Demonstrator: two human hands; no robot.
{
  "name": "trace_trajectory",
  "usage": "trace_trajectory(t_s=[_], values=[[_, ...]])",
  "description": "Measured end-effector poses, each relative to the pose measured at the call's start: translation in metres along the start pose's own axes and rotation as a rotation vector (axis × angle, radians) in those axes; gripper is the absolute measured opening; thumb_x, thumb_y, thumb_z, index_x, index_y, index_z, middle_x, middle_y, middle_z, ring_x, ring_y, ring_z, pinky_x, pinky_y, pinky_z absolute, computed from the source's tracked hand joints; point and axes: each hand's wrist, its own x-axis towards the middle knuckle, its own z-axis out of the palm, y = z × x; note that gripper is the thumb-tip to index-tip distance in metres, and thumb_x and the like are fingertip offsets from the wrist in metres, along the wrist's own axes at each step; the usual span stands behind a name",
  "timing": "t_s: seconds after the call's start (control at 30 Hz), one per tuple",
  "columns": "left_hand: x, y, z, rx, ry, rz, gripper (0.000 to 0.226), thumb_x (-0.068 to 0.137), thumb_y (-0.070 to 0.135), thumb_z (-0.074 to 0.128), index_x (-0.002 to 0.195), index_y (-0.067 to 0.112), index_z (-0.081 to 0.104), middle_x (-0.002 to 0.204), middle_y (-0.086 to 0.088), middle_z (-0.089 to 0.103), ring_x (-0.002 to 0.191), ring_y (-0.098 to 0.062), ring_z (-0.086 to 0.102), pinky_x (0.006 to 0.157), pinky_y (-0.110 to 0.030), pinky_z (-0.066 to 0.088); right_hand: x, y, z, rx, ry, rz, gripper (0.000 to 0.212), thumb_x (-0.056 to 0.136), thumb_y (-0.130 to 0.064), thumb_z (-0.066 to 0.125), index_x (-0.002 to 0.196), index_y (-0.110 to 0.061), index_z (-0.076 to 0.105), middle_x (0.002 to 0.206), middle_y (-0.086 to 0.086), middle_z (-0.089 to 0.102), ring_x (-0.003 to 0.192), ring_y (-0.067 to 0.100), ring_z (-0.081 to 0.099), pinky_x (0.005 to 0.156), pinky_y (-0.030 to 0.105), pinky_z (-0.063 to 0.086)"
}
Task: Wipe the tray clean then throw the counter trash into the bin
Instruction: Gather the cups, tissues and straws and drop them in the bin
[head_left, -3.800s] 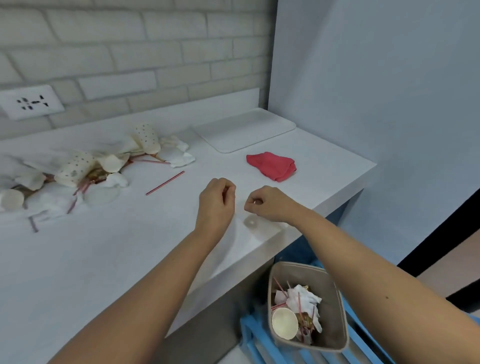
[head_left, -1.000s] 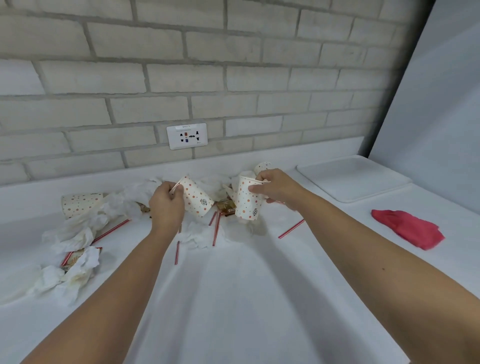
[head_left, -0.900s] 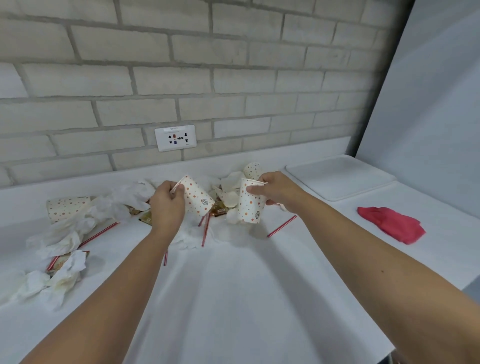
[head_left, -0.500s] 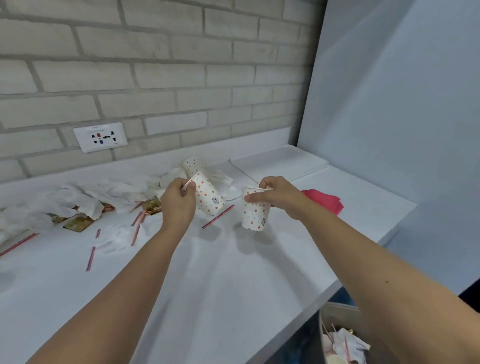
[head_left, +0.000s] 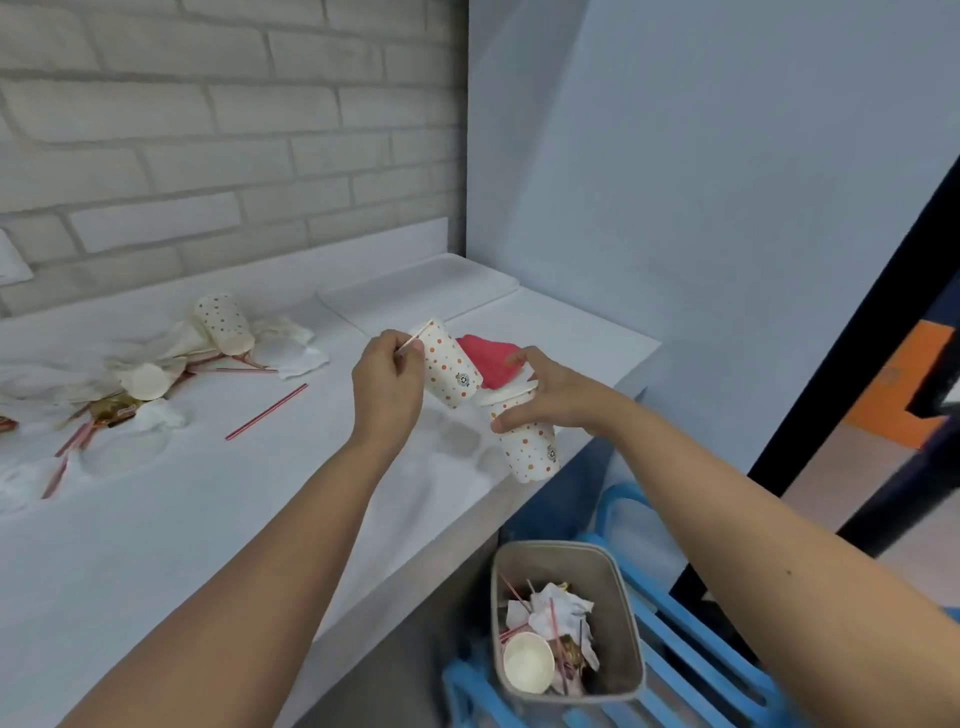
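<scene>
From the head camera: the left hand (head_left: 387, 384) pinches the rim of a tilted dotted cup (head_left: 449, 371), white paper with orange and red spots, its mouth leaning up and to the left. Just beside it, the right hand (head_left: 545, 395) grips an upright dotted cup (head_left: 527, 441) of the same spotted paper, fingers over the rim and thumb on the wall. Something white sits at that rim, perhaps a tissue; the blur makes it hard to call. This cup hangs at the front edge of the white counter (head_left: 208, 519).

Behind both cups lies a crumpled red cloth (head_left: 488, 358), partly hidden. Further back, in the corner against the pale brick wall (head_left: 208, 130), rests the flat white rectangular tray (head_left: 421, 291).

Down on the left of the counter is a spread of trash: a fallen dotted cup (head_left: 226, 322) on its side, crumpled white tissues (head_left: 296, 358) and a loose red-striped straw (head_left: 266, 412) lying apart from the heap.

Below the counter edge stands the grey-beige rectangular bin (head_left: 626, 613), open-topped, holding tissues, straws and a paper cup. It sits on a blue slatted rack (head_left: 685, 654).
</scene>
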Motion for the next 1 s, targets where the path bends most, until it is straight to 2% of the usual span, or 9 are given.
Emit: trace_trajectory(t_s=[0.2, 0.4, 0.53, 0.63, 0.7, 0.77, 0.83, 0.9, 1.0], values=[[-0.047, 0.017, 0.056, 0.046, -0.137, 0.038, 0.018, 0.097, 0.017, 0.043, 0.095, 0.004, 0.054, 0.092, -0.003, 0.053, 0.072, -0.006, 0.047, 0.057, 0.002, 0.035, -0.023, 0.057, -0.011, -0.090, -0.072, 0.063, 0.093, 0.074, -0.022, 0.077, 0.144, -0.027, 0.016, 0.126, 0.003, 0.050, 0.107, 0.021, 0.053, 0.088, 0.030, 0.046], [-0.088, 0.007, 0.089, 0.073, -0.313, 0.053, 0.023, 0.099, 0.011, 0.034, 0.091, 0.005, 0.054, 0.089, -0.006, 0.056, 0.079, -0.014, 0.048, 0.063, -0.012, 0.034, -0.032, 0.092, -0.004, -0.059, 0.041, -0.044, 0.098, 0.070, -0.015, 0.079, 0.145, -0.024, 0.016, 0.118, -0.003, 0.045, 0.108, 0.018, 0.050, 0.089, 0.029, 0.045], [-0.108, 0.002, 0.099, 0.067, -0.437, 0.045, 0.023, 0.099, 0.011, 0.034, 0.094, 0.005, 0.056, 0.087, -0.004, 0.056, 0.075, -0.011, 0.047, 0.060, -0.008, 0.035, -0.036, 0.105, 0.002, -0.052, 0.134, -0.136, 0.098, 0.069, -0.021, 0.079, 0.145, -0.031, 0.017, 0.113, 0.004, 0.052, 0.100, 0.020, 0.056, 0.086, 0.030, 0.048], [-0.118, -0.002, 0.101, 0.070, -0.531, 0.010, 0.021, 0.099, 0.014, 0.035, 0.092, 0.012, 0.055, 0.086, 0.000, 0.056, 0.077, -0.010, 0.049, 0.064, -0.013, 0.036, -0.037, 0.113, 0.007, -0.144, 0.141, -0.203, 0.071, 0.071, -0.025, 0.079, 0.131, -0.025, 0.041, 0.102, 0.003, 0.056, 0.089, 0.016, 0.056, 0.077, 0.026, 0.047], [-0.126, -0.008, 0.101, 0.119, -0.583, -0.020, 0.021, 0.100, 0.015, 0.035, 0.091, 0.013, 0.054, 0.085, 0.000, 0.055, 0.078, -0.012, 0.049, 0.064, -0.019, 0.036, -0.038, 0.121, 0.013, -0.198, 0.107, -0.215, 0.043, 0.074, -0.025, 0.078, 0.109, -0.011, 0.057, 0.085, -0.007, 0.054, 0.074, 0.005, 0.052, 0.064, 0.020, 0.042], [-0.135, -0.018, 0.101, 0.187, -0.628, -0.024, 0.023, 0.099, 0.014, 0.035, 0.094, 0.010, 0.057, 0.089, -0.003, 0.053, 0.085, -0.017, 0.050, 0.070, -0.024, 0.035, -0.038, 0.136, 0.024, -0.235, 0.048, -0.207, 0.026, 0.078, -0.028, 0.074, 0.087, -0.007, 0.063, 0.072, -0.010, 0.049, 0.064, 0.002, 0.047, 0.057, 0.018, 0.037], [-0.142, -0.030, 0.101, 0.241, -0.622, -0.031, 0.024, 0.099, 0.014, 0.036, 0.103, 0.007, 0.058, 0.097, -0.002, 0.048, 0.096, -0.017, 0.048, 0.080, -0.022, 0.033, -0.034, 0.156, 0.040, -0.265, -0.013, -0.175, 0.021, 0.082, -0.035, 0.069, 0.069, -0.021, 0.058, 0.072, -0.005, 0.045, 0.062, 0.004, 0.043, 0.057, 0.018, 0.034], [-0.148, -0.036, 0.099, 0.259, -0.596, -0.046, 0.026, 0.099, 0.016, 0.036, 0.110, 0.007, 0.058, 0.102, 0.000, 0.046, 0.102, -0.014, 0.046, 0.086, -0.020, 0.032, -0.033, 0.176, 0.059, -0.291, -0.049, -0.101, 0.031, 0.086, -0.040, 0.062, 0.062, -0.032, 0.045, 0.080, -0.001, 0.042, 0.067, 0.011, 0.045, 0.061, 0.021, 0.035], [-0.153, -0.040, 0.096, 0.274, -0.595, -0.058, 0.029, 0.099, 0.016, 0.034, 0.114, 0.007, 0.057, 0.102, 0.002, 0.045, 0.100, -0.011, 0.045, 0.088, -0.018, 0.032, -0.043, 0.205, 0.089, -0.356, -0.085, 0.015, 0.029, 0.093, -0.039, 0.053, 0.068, -0.024, 0.047, 0.090, 0.003, 0.039, 0.080, 0.018, 0.047, 0.072, 0.026, 0.036]])
